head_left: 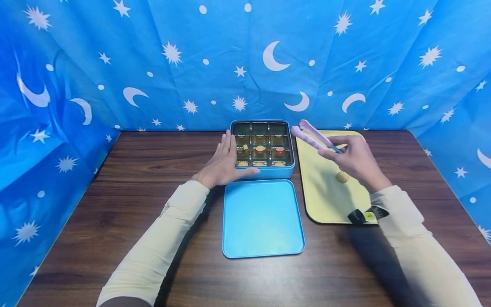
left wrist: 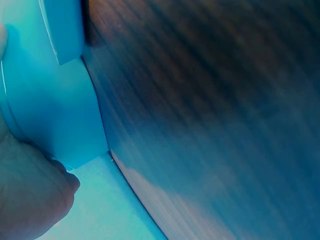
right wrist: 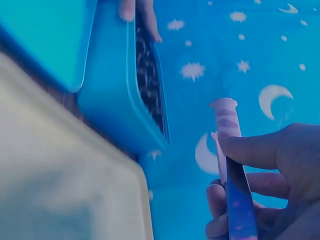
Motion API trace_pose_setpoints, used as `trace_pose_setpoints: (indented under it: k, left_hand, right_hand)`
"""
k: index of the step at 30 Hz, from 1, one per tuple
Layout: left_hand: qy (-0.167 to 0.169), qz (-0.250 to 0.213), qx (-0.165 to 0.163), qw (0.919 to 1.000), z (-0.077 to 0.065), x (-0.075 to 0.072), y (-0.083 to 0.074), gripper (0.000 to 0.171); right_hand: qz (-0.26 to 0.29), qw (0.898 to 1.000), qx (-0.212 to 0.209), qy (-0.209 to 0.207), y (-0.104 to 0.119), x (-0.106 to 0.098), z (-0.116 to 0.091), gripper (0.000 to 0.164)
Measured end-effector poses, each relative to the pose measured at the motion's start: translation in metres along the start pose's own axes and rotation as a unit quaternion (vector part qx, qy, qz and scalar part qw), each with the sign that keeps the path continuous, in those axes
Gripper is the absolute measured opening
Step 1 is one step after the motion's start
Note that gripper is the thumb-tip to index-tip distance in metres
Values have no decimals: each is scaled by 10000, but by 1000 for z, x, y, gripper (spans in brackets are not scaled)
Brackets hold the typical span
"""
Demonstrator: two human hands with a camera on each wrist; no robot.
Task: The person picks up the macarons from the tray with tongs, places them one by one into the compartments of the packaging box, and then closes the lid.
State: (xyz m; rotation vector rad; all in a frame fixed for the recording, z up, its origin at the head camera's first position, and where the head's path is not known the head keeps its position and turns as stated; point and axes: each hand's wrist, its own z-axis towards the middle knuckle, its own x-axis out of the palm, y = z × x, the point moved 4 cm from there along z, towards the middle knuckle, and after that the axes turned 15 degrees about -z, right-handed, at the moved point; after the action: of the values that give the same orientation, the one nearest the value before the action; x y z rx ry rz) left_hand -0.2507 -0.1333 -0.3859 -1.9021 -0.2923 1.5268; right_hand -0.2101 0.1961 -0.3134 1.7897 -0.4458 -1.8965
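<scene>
A blue square tin (head_left: 274,172) with a divided insert holds small yellow, orange and pinkish pieces in its nearer compartments; the farther ones show none. My left hand (head_left: 224,161) rests against the tin's left side, fingers straight, with the thumb along the front rim. In the left wrist view, part of the left hand (left wrist: 35,192) shows by the tin's wall. My right hand (head_left: 356,160) grips pink tongs (head_left: 312,135) above the tray's far left part. Their tips are apart near the tin's right rim, with nothing seen between them. The right wrist view shows the fingers around the tongs (right wrist: 239,185).
A yellow tray (head_left: 318,200) lies right of the tin, bearing one round tan piece (head_left: 342,176), a cookie by its look. The blue lid (head_left: 262,217) lies in front of the tin. Behind the wooden table (head_left: 153,170) hangs a blue star-and-moon cloth (head_left: 222,38).
</scene>
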Motion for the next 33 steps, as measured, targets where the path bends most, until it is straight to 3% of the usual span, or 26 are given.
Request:
trace_pose_setpoints:
  k: [4, 9, 15, 19, 33]
  left_hand:
    - [34, -34, 16, 10000, 0, 0, 0, 136]
    - [10, -46, 57, 10000, 0, 0, 0, 136]
    - [22, -31, 40, 10000, -1, 0, -1, 136]
    - [12, -24, 43, 10000, -1, 0, 0, 136]
    - [41, -92, 58, 9999, -2, -1, -2, 131]
  right_hand:
    - [-49, 9999, 154, 61, -24, -12, -14, 54]
    - [-519, 9984, 235, -2, -51, -20, -26, 66]
    - [-1127, 9932, 288, -56, -78, -22, -41, 56]
    - [-1300, 9902, 496, 82, -94, -18, -49, 62]
    - [-1332, 9866, 790, 522, -118, -7, -62, 65]
